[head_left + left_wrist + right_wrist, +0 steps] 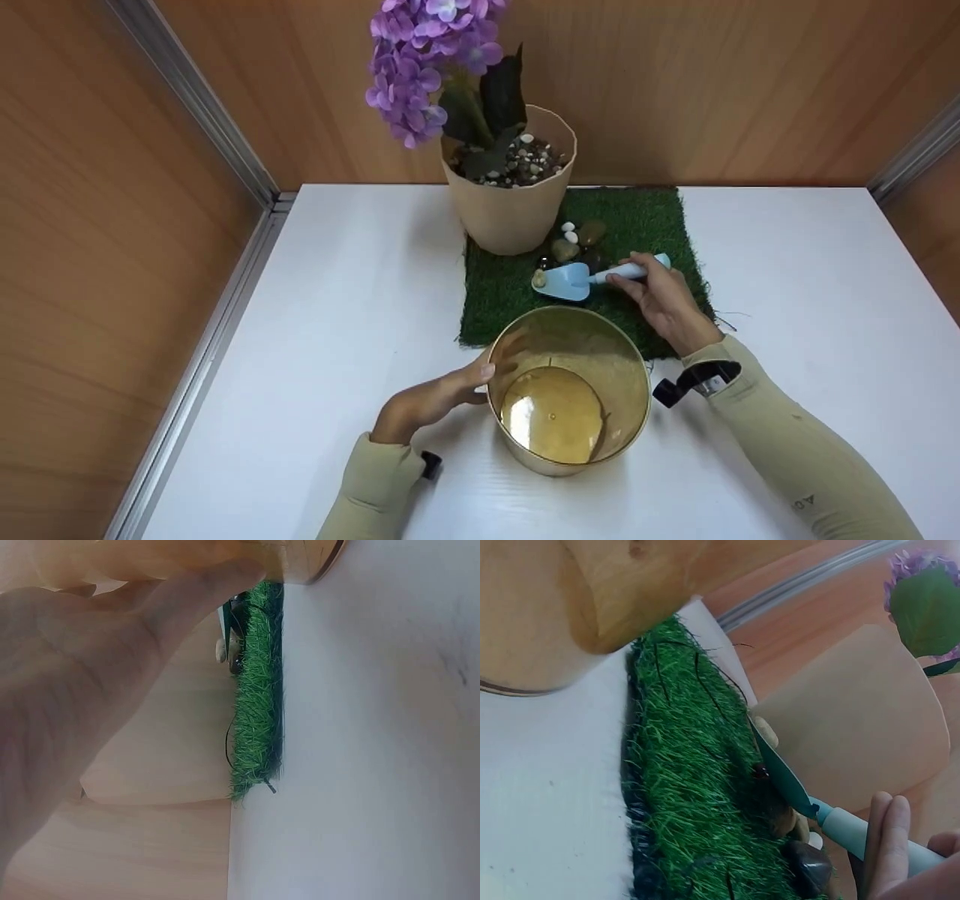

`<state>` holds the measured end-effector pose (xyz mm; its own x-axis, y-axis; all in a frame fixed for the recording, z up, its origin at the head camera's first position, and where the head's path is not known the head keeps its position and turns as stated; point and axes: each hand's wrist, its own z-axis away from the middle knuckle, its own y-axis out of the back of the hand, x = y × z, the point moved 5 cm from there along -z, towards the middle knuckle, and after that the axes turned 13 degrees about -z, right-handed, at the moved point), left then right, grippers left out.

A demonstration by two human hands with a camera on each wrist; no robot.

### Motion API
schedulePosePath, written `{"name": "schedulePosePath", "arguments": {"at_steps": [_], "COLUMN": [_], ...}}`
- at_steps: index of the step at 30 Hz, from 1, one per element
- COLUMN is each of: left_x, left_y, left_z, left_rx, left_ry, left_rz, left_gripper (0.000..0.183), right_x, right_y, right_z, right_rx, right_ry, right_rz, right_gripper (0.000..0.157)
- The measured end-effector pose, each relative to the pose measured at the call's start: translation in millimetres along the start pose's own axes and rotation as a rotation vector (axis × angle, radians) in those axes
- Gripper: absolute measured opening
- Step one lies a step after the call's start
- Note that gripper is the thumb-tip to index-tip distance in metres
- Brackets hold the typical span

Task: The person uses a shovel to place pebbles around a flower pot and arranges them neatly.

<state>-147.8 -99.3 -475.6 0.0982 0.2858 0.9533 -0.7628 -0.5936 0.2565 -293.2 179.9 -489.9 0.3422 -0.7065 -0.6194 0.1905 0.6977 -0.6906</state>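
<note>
My right hand (664,304) holds a light blue toy trowel (566,283) by its handle, thumb and fingers round it. A small tan stone (538,278) is at the tip of the blade, also visible as a pale stone (766,731) in the right wrist view. The blade is over the artificial turf mat (495,315), beside several stones (565,250). My left hand (431,401) grips the left side of a see-through amber tub (592,341), its fingers showing through the wall. The tub stands tilted slightly toward me, with no stones visible inside.
A beige pot (506,217) with a purple artificial flower (412,82) and gravel stands on the mat's back left. Wood panels (712,90) border the white table (360,285) at the back and sides. White pebbles (571,236) lie near the pot.
</note>
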Motion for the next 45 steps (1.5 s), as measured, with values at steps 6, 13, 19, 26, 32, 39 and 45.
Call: {"name": "schedulePosePath", "arguments": {"at_steps": [6,13,19,26,32,39,45], "left_x": [-1.1,-1.2,-0.7,-0.4,-1.1,-0.4,-0.3], "left_y": [-0.7,-0.7,-0.9,-1.2,-0.9,-0.2,0.7], "left_z": [-0.9,-0.5,0.3,-2.0,-1.4,0.2,0.0], "left_rx": [-0.012,-0.009,-0.006,-0.01,-0.003,-0.006,-0.004], "left_ry": [0.016,0.014,-0.003,-0.021,-0.002,0.008,0.02], "left_rz": [-0.001,0.003,0.006,-0.006,0.001,0.009,0.013], "left_gripper": [0.072,0.072,0.068,0.061,0.064,0.07,0.071], "right_x": [4,4,4,5,4,3,2], "right_y": [2.7,4.3,5.7,8.0,9.7,12.8,15.8], "right_z": [1,2,4,5,6,9,11], "right_rx": [0.004,0.021,0.036,0.043,0.065,0.061,0.037], "right_ry": [-0.023,-0.005,-0.016,-0.03,-0.032,-0.049,-0.059], "right_rz": [-0.048,-0.047,-0.034,-0.027,-0.022,-0.002,-0.012], "right_gripper": [0.024,0.021,0.023,0.026,0.021,0.028,0.026]}}
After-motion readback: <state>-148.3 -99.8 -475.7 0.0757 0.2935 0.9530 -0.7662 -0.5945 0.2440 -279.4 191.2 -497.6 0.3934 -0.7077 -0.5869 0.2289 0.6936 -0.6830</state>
